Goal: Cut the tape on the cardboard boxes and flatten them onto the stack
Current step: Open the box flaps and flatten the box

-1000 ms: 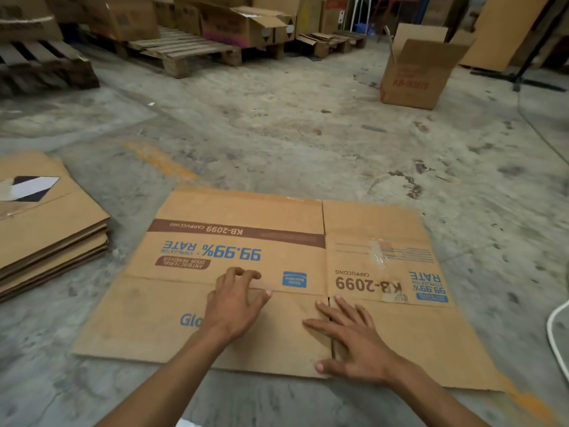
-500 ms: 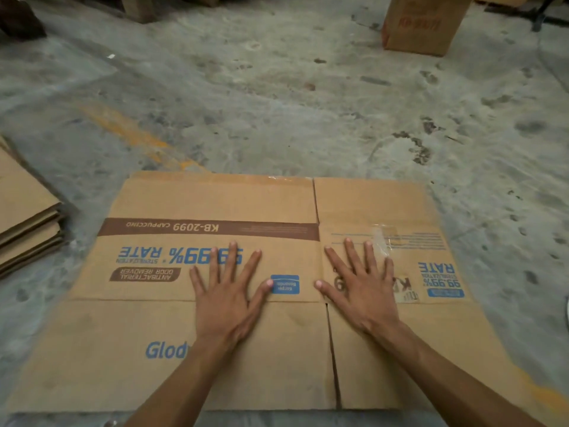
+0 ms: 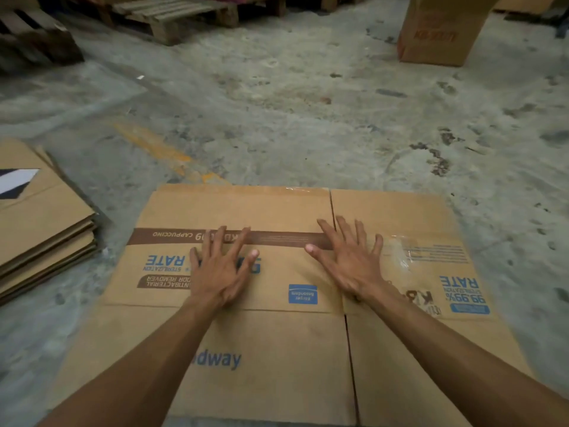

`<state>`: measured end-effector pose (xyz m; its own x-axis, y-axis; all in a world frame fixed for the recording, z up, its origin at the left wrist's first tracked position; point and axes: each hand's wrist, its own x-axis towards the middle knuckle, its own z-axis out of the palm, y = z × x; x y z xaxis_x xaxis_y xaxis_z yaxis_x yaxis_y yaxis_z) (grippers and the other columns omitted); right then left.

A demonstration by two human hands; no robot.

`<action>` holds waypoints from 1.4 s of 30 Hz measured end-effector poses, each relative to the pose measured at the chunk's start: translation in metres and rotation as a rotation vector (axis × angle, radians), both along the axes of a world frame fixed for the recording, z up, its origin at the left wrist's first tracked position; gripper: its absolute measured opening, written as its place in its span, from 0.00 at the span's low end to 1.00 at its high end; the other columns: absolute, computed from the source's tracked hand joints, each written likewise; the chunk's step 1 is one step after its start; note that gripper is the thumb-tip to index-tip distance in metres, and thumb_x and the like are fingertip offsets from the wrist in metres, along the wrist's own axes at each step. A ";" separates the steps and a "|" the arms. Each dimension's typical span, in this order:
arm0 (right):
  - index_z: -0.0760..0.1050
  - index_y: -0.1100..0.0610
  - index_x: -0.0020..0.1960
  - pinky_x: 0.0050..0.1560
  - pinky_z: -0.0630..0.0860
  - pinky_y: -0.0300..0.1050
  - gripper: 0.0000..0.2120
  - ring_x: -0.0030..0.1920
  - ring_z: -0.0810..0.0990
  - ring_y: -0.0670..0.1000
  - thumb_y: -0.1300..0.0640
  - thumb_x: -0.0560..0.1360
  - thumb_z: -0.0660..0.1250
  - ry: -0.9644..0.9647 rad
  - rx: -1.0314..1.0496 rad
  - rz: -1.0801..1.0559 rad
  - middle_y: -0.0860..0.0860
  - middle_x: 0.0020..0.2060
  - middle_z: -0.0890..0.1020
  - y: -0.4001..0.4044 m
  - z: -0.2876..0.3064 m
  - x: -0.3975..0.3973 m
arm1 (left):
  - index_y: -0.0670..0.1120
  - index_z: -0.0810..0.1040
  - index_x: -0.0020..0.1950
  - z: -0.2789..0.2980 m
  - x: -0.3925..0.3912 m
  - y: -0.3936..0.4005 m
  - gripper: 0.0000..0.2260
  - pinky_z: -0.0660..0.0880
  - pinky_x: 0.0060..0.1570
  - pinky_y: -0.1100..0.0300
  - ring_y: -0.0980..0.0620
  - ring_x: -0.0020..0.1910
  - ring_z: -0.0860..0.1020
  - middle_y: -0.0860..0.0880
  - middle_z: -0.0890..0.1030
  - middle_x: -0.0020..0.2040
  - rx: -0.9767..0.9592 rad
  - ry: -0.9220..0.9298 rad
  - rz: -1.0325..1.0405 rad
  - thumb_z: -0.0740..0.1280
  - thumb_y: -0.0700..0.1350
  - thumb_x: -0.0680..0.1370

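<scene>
A flattened cardboard box (image 3: 277, 349) with blue and brown print lies on the concrete floor right in front of me. My left hand (image 3: 220, 269) presses flat on its left panel, fingers spread over the brown stripe. My right hand (image 3: 351, 260) presses flat beside the centre crease, fingers spread. Clear tape remnants (image 3: 400, 257) cling to the right panel. The stack of flattened boxes (image 3: 40, 229) sits at the left edge. An upright box (image 3: 440, 32) stands at the far right.
Wooden pallets (image 3: 172, 13) line the far side, with a darker pallet (image 3: 34, 41) at the far left. Stained bare concrete (image 3: 292, 112) stretches between the flattened box and the pallets.
Both hands have slid forward across the flattened box, from its near flaps up to the brown stripe, fingers spreading flat. The camera has dipped closer to the box.
</scene>
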<state>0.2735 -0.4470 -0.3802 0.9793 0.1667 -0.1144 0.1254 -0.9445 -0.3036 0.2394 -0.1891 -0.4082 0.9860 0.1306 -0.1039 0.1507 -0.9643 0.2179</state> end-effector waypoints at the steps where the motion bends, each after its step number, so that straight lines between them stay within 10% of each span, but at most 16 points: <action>1: 0.45 0.36 0.77 0.71 0.35 0.68 0.38 0.78 0.37 0.56 0.23 0.70 0.37 -0.006 0.000 0.029 0.45 0.79 0.44 0.008 0.000 0.005 | 0.69 0.40 0.76 -0.003 0.003 0.017 0.27 0.44 0.74 0.39 0.45 0.79 0.41 0.51 0.43 0.81 0.012 0.017 0.022 0.41 0.69 0.78; 12: 0.42 0.43 0.79 0.77 0.42 0.58 0.35 0.79 0.41 0.52 0.30 0.76 0.36 -0.139 -0.172 0.163 0.44 0.79 0.47 0.047 -0.057 0.026 | 0.69 0.45 0.76 -0.030 -0.002 0.083 0.28 0.42 0.76 0.42 0.50 0.79 0.43 0.59 0.47 0.80 0.024 -0.048 0.110 0.38 0.70 0.75; 17: 0.56 0.43 0.77 0.72 0.53 0.60 0.36 0.72 0.61 0.55 0.27 0.74 0.40 -0.117 -0.138 0.200 0.48 0.74 0.63 0.051 -0.032 0.059 | 0.68 0.55 0.74 -0.014 0.019 0.093 0.31 0.60 0.65 0.40 0.45 0.70 0.61 0.53 0.64 0.71 0.101 -0.081 0.096 0.38 0.74 0.73; 25: 0.44 0.38 0.78 0.66 0.42 0.79 0.45 0.78 0.41 0.62 0.19 0.66 0.35 0.015 -0.199 -0.147 0.46 0.80 0.46 -0.008 -0.040 0.094 | 0.72 0.41 0.74 -0.027 0.029 0.096 0.30 0.42 0.72 0.33 0.44 0.79 0.43 0.54 0.48 0.81 0.122 -0.025 0.120 0.38 0.76 0.72; 33: 0.43 0.37 0.78 0.71 0.40 0.73 0.49 0.78 0.42 0.60 0.17 0.61 0.37 0.112 -0.054 -0.051 0.49 0.80 0.45 -0.027 -0.031 0.086 | 0.68 0.38 0.76 -0.010 0.029 0.078 0.26 0.44 0.72 0.33 0.43 0.79 0.40 0.54 0.40 0.80 0.075 0.163 0.202 0.38 0.68 0.78; 42: 0.43 0.35 0.77 0.74 0.41 0.67 0.42 0.79 0.39 0.56 0.19 0.68 0.41 -0.044 -0.206 -0.012 0.44 0.79 0.44 -0.055 -0.043 -0.085 | 0.65 0.54 0.77 -0.023 -0.075 -0.006 0.29 0.51 0.74 0.39 0.43 0.79 0.51 0.49 0.50 0.81 0.008 -0.099 -0.040 0.41 0.69 0.77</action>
<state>0.1885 -0.5017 -0.4232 0.9858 0.1330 -0.1021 0.1230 -0.9875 -0.0987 0.1645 -0.1948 -0.4310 0.9958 0.0916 -0.0046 0.0903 -0.9709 0.2218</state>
